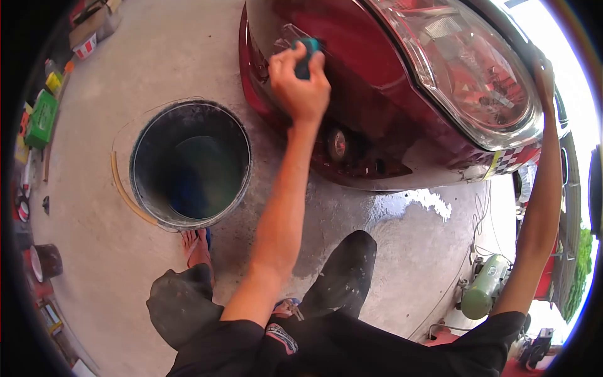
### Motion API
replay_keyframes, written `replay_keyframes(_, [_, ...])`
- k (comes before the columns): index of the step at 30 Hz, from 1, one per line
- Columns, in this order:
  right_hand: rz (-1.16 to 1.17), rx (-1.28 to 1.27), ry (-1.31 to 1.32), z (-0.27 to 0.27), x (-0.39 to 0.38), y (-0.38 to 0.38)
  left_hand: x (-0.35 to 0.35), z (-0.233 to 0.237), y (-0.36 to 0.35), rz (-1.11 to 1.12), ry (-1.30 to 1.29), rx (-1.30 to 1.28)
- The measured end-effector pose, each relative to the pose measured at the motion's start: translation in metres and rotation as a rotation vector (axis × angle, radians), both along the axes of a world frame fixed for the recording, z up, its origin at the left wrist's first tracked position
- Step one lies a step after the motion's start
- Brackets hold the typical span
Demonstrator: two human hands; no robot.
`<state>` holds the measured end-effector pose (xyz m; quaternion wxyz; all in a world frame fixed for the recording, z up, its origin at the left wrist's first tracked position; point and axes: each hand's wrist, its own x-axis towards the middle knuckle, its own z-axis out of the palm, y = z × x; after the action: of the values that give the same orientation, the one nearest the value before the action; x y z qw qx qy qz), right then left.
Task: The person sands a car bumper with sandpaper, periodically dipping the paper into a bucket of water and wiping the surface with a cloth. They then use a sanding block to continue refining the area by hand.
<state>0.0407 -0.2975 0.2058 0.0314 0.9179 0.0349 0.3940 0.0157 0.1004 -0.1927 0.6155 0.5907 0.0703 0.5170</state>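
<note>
My left hand [300, 85] is closed round a small teal sponge-like block [306, 58], pressed against the dark red front bumper [370, 135] of a car. Pale wet streaks show on the paint just beyond the fingers. Over at the right, my right hand [544, 70] lies along the car's edge beside the big clear headlight [480, 81], its fingers stretched out. A round fog light [338, 145] sits low in the bumper. Left of my left arm stands a black bucket [143, 147] with murky water [213, 169] and something blue in it.
The bucket's handle [122, 191] hangs out to its left, near my foot [196, 246]. A wet patch [414, 204] glistens on the concrete floor under the bumper. A green compressor tank [487, 286] with cables stands at right. Boxes and a green container [42, 119] line the left side.
</note>
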Motion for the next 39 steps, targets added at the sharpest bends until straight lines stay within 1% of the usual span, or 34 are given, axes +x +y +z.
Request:
replay_keyframes(1, [-0.010, -0.018, 0.007, 0.002, 0.003, -0.008, 0.010, 0.007, 0.011, -0.036, 0.055, -0.062])
replay_keyframes(4, [0.013, -0.036, 0.025, 0.007, 0.018, -0.037, -0.002, -0.002, -0.009, 0.059, -0.014, -0.018])
replay_keyframes(6, [0.016, -0.032, 0.016, 0.013, 0.018, -0.040, -0.054, -0.002, -0.040, -0.011, -0.051, 0.050])
replay_keyframes(8, [-0.010, -0.013, 0.016, 0.008, 0.014, -0.026, -0.074, -0.009, -0.059, -0.043, -0.070, 0.047])
replay_keyframes(9, [-0.023, -0.004, 0.018, 0.008, 0.013, -0.020, -0.062, -0.006, -0.048, -0.026, -0.079, 0.053])
replay_keyframes(10, [-0.036, 0.006, 0.020, 0.008, 0.011, -0.013, -0.035, -0.009, -0.032, 0.026, -0.076, 0.038])
replay_keyframes(11, [-0.043, 0.018, 0.013, 0.007, 0.009, -0.009, -0.007, -0.003, -0.009, 0.017, 0.013, -0.030])
replay_keyframes(12, [-0.038, 0.023, 0.016, 0.002, 0.007, -0.011, 0.006, -0.001, 0.005, 0.000, 0.111, -0.092])
replay_keyframes(15, [0.012, 0.014, 0.004, -0.001, 0.006, -0.012, 0.005, -0.008, 0.000, 0.067, 0.042, -0.016])
replay_keyframes(16, [0.023, 0.006, -0.003, 0.000, 0.007, -0.015, -0.019, -0.010, -0.016, 0.005, -0.021, -0.033])
replay_keyframes(18, [0.018, -0.014, 0.015, 0.007, 0.014, -0.025, -0.070, -0.014, -0.052, -0.046, -0.019, 0.031])
replay_keyframes(20, [0.023, 0.003, 0.049, 0.009, 0.013, -0.020, -0.074, -0.014, -0.058, -0.040, -0.071, 0.053])
replay_keyframes(21, [0.022, 0.010, 0.050, 0.009, 0.013, -0.018, -0.058, -0.014, -0.047, -0.024, -0.062, -0.021])
replay_keyframes(22, [0.020, 0.016, 0.050, 0.009, 0.014, -0.017, -0.025, -0.013, -0.027, -0.008, -0.061, -0.092])
replay_keyframes(23, [0.008, 0.012, 0.036, 0.008, 0.013, -0.018, 0.006, -0.018, -0.007, 0.026, -0.005, -0.107])
replay_keyframes(24, [0.012, 0.007, 0.027, 0.006, 0.013, -0.018, 0.019, -0.012, 0.007, 0.011, 0.071, -0.144])
replay_keyframes(26, [0.032, 0.000, 0.004, 0.002, 0.011, -0.016, 0.011, -0.012, 0.003, 0.027, 0.092, -0.105])
replay_keyframes(28, [0.034, -0.006, -0.009, 0.002, 0.009, -0.019, -0.035, -0.018, -0.030, -0.024, -0.068, -0.049])
replay_keyframes(30, [0.014, -0.024, 0.004, 0.006, 0.011, -0.020, -0.082, -0.019, -0.064, -0.049, -0.041, -0.002])
replay_keyframes(31, [0.005, -0.030, 0.006, 0.009, 0.012, -0.017, -0.081, -0.020, -0.065, -0.041, -0.034, 0.004])
replay_keyframes(32, [-0.004, -0.017, -0.003, 0.006, 0.010, -0.016, -0.062, -0.019, -0.060, -0.007, -0.042, -0.074])
replay_keyframes(34, [-0.002, 0.006, -0.010, 0.006, 0.010, -0.017, -0.012, -0.015, -0.020, -0.018, 0.089, -0.212])
replay_keyframes(36, [0.006, 0.025, 0.015, 0.007, 0.013, -0.023, 0.022, -0.010, 0.010, -0.015, 0.163, -0.255])
replay_keyframes(37, [0.011, 0.034, 0.023, 0.006, 0.015, -0.020, 0.017, -0.010, 0.006, 0.029, 0.177, -0.209])
replay_keyframes(38, [0.004, 0.045, 0.023, 0.005, 0.014, -0.020, 0.001, -0.015, -0.004, 0.000, 0.136, -0.146])
replay_keyframes(39, [-0.003, 0.038, 0.008, 0.003, 0.009, -0.013, -0.021, -0.022, -0.025, 0.025, 0.012, -0.091])
